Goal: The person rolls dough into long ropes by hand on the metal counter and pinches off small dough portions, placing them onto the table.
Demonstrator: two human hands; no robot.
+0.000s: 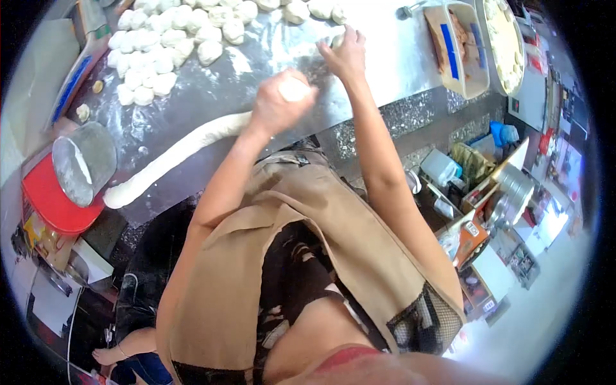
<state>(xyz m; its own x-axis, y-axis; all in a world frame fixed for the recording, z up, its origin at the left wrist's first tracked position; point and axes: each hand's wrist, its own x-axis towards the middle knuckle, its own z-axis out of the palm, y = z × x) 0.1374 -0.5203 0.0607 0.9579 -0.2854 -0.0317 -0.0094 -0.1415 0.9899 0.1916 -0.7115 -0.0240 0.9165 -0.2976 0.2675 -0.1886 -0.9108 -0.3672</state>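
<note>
Left hand [282,102]: closed round right end of dough rope [173,154]; grip firmly without crushing, keep thickness even. Right hand [346,54]: fingers over dough piece [337,41]; whether grasped or released, cannot tell; handle lightly. Dough rope: pale, smooth, gently curved, lying on floured surface [391,67], leftward from left hand. Dough piece: pale, mostly hidden.

White dough rope [173,156], tan apron [218,292]

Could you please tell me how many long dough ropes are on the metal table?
1: the dough rope lies on the metal table, from beside the round container to the left hand, which hides its other end. No others show.
</note>
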